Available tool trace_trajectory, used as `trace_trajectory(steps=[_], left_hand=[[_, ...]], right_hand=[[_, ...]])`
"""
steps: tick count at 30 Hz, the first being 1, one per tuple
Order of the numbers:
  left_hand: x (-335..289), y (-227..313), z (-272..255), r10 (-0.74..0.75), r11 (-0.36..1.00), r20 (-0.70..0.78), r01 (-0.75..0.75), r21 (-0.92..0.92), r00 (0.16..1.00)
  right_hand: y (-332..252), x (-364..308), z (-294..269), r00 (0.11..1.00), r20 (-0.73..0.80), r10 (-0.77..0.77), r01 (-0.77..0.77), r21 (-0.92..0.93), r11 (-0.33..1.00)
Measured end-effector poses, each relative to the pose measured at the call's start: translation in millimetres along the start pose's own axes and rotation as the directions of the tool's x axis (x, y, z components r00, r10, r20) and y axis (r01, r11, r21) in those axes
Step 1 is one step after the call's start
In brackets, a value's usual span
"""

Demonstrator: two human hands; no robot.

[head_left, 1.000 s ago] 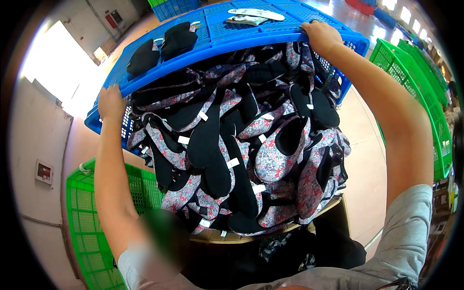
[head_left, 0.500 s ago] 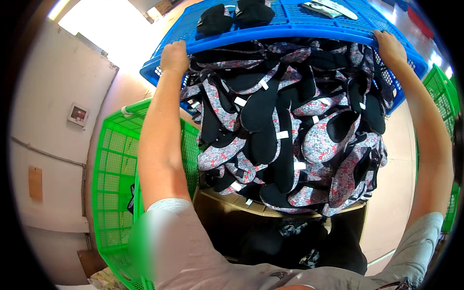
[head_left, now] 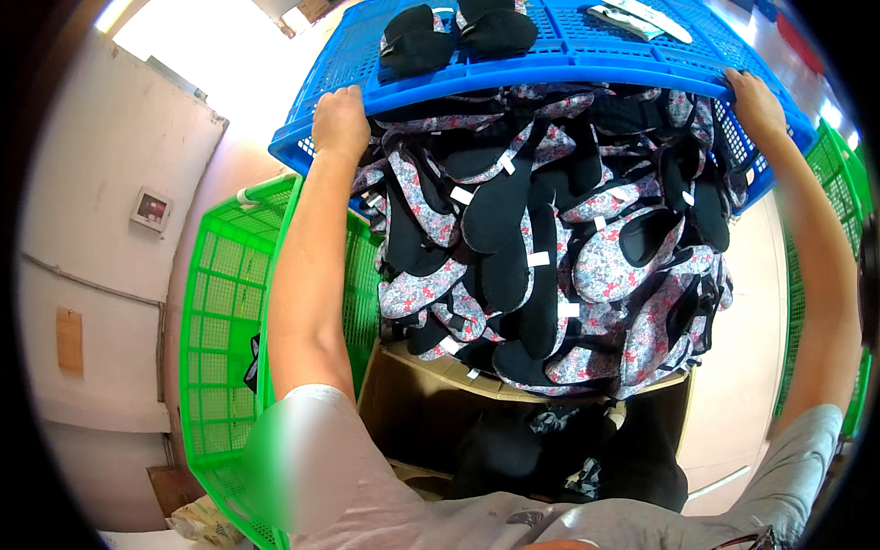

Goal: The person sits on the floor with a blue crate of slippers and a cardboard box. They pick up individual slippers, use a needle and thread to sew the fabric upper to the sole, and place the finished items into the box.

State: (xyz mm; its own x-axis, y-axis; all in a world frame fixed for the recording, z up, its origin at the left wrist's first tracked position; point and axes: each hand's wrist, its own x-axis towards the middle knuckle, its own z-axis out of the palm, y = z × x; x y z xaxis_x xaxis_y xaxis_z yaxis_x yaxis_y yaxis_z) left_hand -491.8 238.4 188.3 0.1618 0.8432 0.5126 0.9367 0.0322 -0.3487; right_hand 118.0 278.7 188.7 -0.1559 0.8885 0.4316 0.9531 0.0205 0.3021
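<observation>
My left hand [head_left: 341,124] is closed over the near rim of a blue plastic mesh crate [head_left: 532,76], close to its left corner. Toward the right corner, my right hand [head_left: 757,105] grips the same rim. Below and between my arms lies a large heap of slippers [head_left: 495,206], black inside with grey-and-red patterned fabric and small white tags. The heap reaches under the crate's rim and rests over a cardboard box [head_left: 394,403]. On top of the crate sit two black slipper pieces [head_left: 415,41] and some flat whitish pieces [head_left: 642,18].
A green mesh crate [head_left: 225,321] stands beside my left arm, with a dark item inside. Another green crate [head_left: 797,312] is partly hidden behind my right arm. A pale wall [head_left: 101,220] runs along the left. Dark fabric [head_left: 513,449] lies in shadow near my body.
The crate's near rim has shifted slightly down and to the right in view, and both hands have moved with it. My grip on the rim is unchanged.
</observation>
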Motion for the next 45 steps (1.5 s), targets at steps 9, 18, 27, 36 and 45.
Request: trace_trajectory(steps=[9, 18, 27, 36, 45], left_hand=[[-29.6, 6.3, -20.6, 0.106, 0.992, -0.066, -0.11, -0.063, 0.992], [-16.1, -15.4, 14.0, 0.02, 0.996, -0.147, -0.033, -0.085, 0.989], [-5.9, -68.4, 84.1, 0.036, 0.999, -0.29, -0.04, -0.01, 0.956], [-4.4, -94.0, 97.1, -0.051, 0.993, -0.168, 0.033, -0.109, 0.984], [-9.9, -110.2, 94.5, 0.058, 0.99, -0.242, -0.087, -0.108, 0.969]], right_hand=[[41.0, -19.6, 11.3, 1.0, -0.001, -0.031, 0.031, -0.025, 0.999], [-13.6, -14.0, -7.7, 0.999, 0.025, 0.028, -0.028, 0.021, 0.999], [-84.8, -17.1, -16.8, 0.999, 0.016, 0.043, -0.042, -0.022, 0.999], [-109.0, -46.7, -43.3, 0.998, 0.042, 0.051, -0.051, -0.002, 0.999], [-86.9, -42.2, -31.3, 0.997, -0.001, 0.076, -0.076, 0.031, 0.997]])
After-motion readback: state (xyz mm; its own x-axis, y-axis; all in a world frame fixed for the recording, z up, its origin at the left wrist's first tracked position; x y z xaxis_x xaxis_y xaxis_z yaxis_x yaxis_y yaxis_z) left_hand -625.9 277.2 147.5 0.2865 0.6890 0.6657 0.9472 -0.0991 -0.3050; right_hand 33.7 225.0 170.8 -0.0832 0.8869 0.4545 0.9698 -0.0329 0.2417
